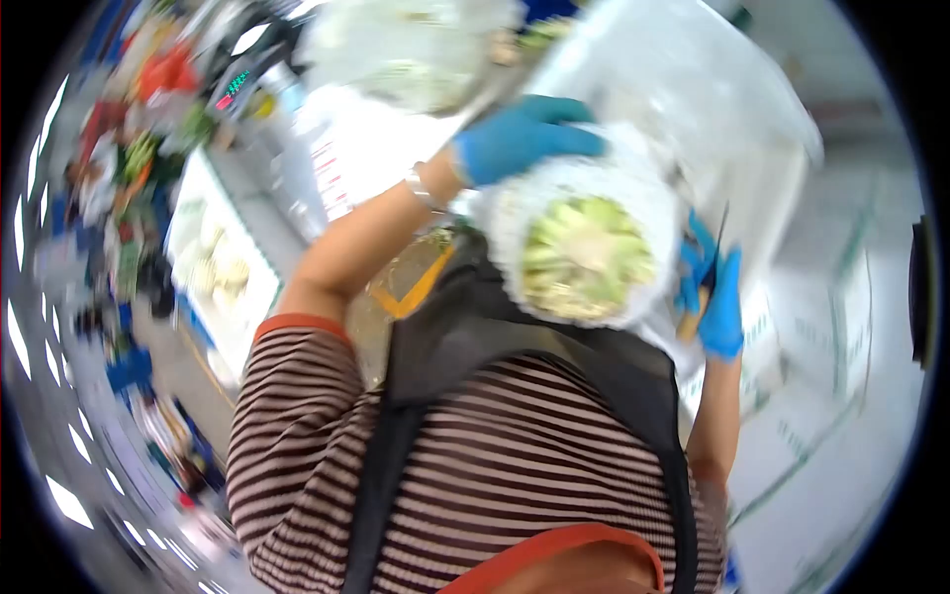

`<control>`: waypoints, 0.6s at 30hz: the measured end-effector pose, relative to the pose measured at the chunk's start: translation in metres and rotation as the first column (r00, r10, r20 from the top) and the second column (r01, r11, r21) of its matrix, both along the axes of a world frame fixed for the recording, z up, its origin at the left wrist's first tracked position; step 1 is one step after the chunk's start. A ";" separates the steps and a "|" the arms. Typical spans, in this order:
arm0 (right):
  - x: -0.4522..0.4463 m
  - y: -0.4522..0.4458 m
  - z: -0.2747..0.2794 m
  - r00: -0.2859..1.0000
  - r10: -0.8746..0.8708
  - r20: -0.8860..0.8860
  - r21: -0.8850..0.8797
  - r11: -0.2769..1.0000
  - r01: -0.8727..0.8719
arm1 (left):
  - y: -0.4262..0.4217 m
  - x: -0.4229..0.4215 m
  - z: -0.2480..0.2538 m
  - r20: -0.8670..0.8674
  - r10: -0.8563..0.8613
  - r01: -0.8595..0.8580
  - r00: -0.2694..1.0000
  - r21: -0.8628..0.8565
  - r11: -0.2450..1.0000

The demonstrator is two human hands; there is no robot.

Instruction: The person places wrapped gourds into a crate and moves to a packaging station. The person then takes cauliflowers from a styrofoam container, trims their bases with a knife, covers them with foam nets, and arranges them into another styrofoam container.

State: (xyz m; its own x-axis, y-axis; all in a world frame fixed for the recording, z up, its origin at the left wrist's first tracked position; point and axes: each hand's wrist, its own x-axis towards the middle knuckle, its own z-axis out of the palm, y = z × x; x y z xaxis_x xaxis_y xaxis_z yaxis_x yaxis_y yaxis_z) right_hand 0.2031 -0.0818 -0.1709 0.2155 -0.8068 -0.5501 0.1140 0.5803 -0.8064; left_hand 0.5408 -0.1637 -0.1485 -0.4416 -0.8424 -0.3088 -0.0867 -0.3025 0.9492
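Note:
A cauliflower (589,252) is in front of my apron, its cut stem and trimmed pale-green leaf stalks facing up. White wrapping (510,243) surrounds its sides. My left hand (529,144), in a teal glove, grips the far left edge of the wrapped head, thumb and fingers over the wrapping. To the right of the cauliflower, my right hand (714,292), in a blue glove, is closed round a knife (690,323) with a wooden-coloured handle. Its thin dark blade points away from me. The picture is blurred, so the blade's edge is unclear.
Beyond the cauliflower lies a white container with clear plastic lining (683,59). A bagged bundle (396,49) sits at the top. On the left are a foam box (267,287) with pale heads and a lit digital display (234,89). White boxes (811,416) stand at right.

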 end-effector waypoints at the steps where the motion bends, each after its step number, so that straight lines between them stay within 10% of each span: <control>1: 0.001 0.008 -0.015 0.996 0.082 0.023 0.031 0.996 -0.083 | 0.005 0.000 0.008 -0.032 0.090 -0.090 0.995 0.003 0.996; 2: -0.012 0.013 -0.040 0.990 0.138 0.014 0.157 0.978 -0.138 | 0.011 0.000 0.030 -0.045 0.157 -0.158 0.987 -0.028 0.987; 4: -0.001 -0.002 -0.055 0.771 0.044 0.635 0.169 0.966 -0.194 | 0.002 -0.012 0.013 0.063 0.321 -0.261 0.945 -0.446 0.856; 5: -0.018 -0.019 -0.085 0.931 0.149 0.334 -0.028 0.989 -0.148 | 0.006 -0.015 0.030 0.082 0.422 -0.345 0.903 -0.445 0.826; 7: 0.020 -0.037 -0.055 0.934 -0.080 0.348 0.032 0.997 0.074 | 0.010 -0.016 0.046 0.096 0.653 -0.386 0.751 -0.739 0.552; 11: 0.066 -0.056 -0.034 0.983 0.141 0.115 -0.156 0.980 -0.123 | 0.048 0.010 0.092 0.103 0.847 -0.191 0.521 -0.953 0.234; 13: 0.101 -0.061 -0.024 0.976 0.200 0.081 -0.165 0.969 -0.185 | 0.080 0.046 0.097 0.205 0.688 0.024 0.696 -0.964 0.264; 18: 0.233 -0.057 -0.006 0.924 0.381 0.012 -0.207 0.905 -0.371 | 0.200 0.183 0.068 0.051 0.454 -0.103 0.890 -0.945 0.309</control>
